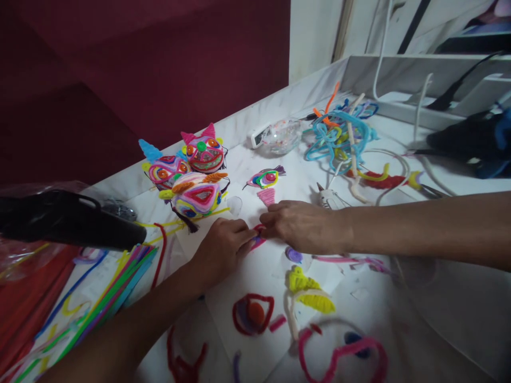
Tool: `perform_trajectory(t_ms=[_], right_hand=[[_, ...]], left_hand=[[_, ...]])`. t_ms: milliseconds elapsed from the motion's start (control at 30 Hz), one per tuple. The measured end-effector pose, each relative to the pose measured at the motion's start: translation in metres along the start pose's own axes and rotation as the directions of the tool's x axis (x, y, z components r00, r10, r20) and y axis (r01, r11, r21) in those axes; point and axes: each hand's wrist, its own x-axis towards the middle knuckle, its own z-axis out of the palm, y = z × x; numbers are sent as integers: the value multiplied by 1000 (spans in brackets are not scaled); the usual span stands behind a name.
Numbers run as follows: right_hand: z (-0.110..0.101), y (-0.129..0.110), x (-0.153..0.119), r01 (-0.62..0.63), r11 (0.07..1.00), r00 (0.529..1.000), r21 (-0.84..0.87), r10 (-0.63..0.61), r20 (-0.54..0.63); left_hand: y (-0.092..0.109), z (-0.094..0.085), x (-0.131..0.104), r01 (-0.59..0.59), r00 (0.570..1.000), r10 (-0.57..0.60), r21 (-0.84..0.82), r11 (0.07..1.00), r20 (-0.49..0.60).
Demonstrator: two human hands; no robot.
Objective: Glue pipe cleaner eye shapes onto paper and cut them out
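My left hand (pixel 222 246) and my right hand (pixel 301 226) meet over a sheet of white paper (pixel 217 298). Between them both sets of fingertips pinch a small red and purple pipe-cleaner piece (pixel 258 240), partly hidden by the fingers. A pink fuzzy piece (pixel 266 197) lies just beyond my right hand. Near that is an eye-shaped pipe-cleaner piece (pixel 266 178) with a dark fringe. Closer to me rests a red-rimmed eye shape (pixel 253 314) with an orange centre. A purple coil (pixel 294 255) sits below my right wrist, and yellow fuzzy pieces (pixel 313 292) lie nearer.
Several colourful animal heads (pixel 197 197) stand at the back left. A black tube-shaped object (pixel 72 218) and a bundle of pipe cleaners (pixel 115 292) are on the left. Tangled blue pipe cleaners (pixel 339 133) and a glue gun (pixel 333 198) lie to the right, with cables around.
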Motion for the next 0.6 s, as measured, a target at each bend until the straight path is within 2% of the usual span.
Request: perform_trajectory(t_ms=[167, 267, 333, 433, 600], right_hand=[[3, -6, 1, 27, 996, 999, -90, -30, -39], [-1, 4, -6, 39, 997, 997, -63, -43, -64], [-4, 14, -13, 33, 999, 995, -37, -37, -93], [-4, 24, -23, 21, 999, 991, -37, -25, -135], [5, 22, -25, 50, 990, 992, -129, -65, -112]], left_hand=[[1, 2, 2, 48, 998, -46, -34, 998, 50], [-2, -7, 3, 130, 987, -118, -113, 985, 107], [-3, -18, 0, 187, 980, -178, -123, 975, 86], [-2, -32, -9, 203, 979, -202, -21, 979, 32], [5, -36, -27, 113, 984, -129, 134, 985, 121]])
